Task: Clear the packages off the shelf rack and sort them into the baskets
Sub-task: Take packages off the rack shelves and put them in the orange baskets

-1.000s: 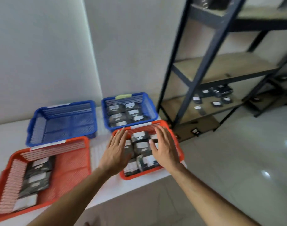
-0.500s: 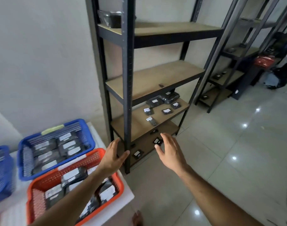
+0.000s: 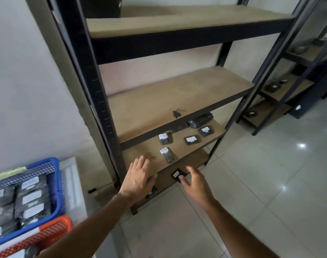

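Observation:
A black metal shelf rack (image 3: pixel 103 101) with wooden boards fills the middle. Several small black packages with white labels lie on its third board, the nearest package (image 3: pixel 167 154) just right of my left hand. A larger dark bundle (image 3: pixel 200 120) sits at that board's back right. Another labelled package (image 3: pixel 177 175) lies on the lowest board. My left hand (image 3: pixel 138 176) is open, fingers spread, over the third board's front edge. My right hand (image 3: pixel 194 181) is open beside the lowest package, holding nothing. The blue basket (image 3: pixel 53 164) and orange basket (image 3: pixel 56 229) at lower left hold packages.
The baskets stand on a white table (image 3: pixel 73 183) at the left, close to the rack's front post. A second rack (image 3: pixel 281 94) with a few packages stands at the right. A glossy tiled floor (image 3: pixel 252 183) spreads below and right.
The view has swung from the baskets to the rack and come closer. Both hands left the orange basket and now reach toward the lower boards, still holding nothing.

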